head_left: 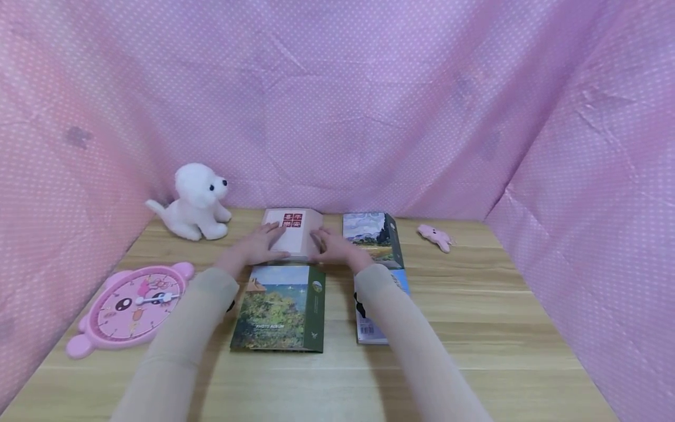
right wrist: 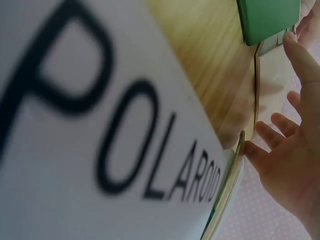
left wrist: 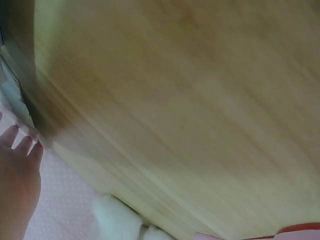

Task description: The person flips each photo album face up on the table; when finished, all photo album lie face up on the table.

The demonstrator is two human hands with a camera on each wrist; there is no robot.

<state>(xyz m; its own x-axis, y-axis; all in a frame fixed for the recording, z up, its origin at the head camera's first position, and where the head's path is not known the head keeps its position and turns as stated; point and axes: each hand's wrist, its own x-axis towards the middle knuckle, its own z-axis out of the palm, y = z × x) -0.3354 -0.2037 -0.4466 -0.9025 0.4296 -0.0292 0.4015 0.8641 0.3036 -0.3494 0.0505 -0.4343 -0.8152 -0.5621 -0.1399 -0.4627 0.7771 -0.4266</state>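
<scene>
A cream book (head_left: pixel 297 241) with a red block of characters lies at the back of the table, between both hands. At its left side is my left hand (head_left: pixel 258 243), fingers stretched over the cover. My right hand (head_left: pixel 337 246) is at the spine side, fingertips right at the edge. The right wrist view shows the right hand's fingers (right wrist: pixel 270 135) spread apart and only slightly bent. In the left wrist view, the left hand (left wrist: pixel 20 175) is partly cut off at the frame's edge. Just in front lies a green-spined photo album (head_left: pixel 274 308) with a seaside painting.
Right of the cream book is a landscape-painting album (head_left: pixel 366 228); a blue and white album (head_left: pixel 369 331) lies before it, partly under my right sleeve. A white plush dog (head_left: pixel 195 202), pink clock (head_left: pixel 132 305) and small pink toy (head_left: pixel 435 236) stand around. Pink dotted cloth (head_left: pixel 337 105) encloses the table.
</scene>
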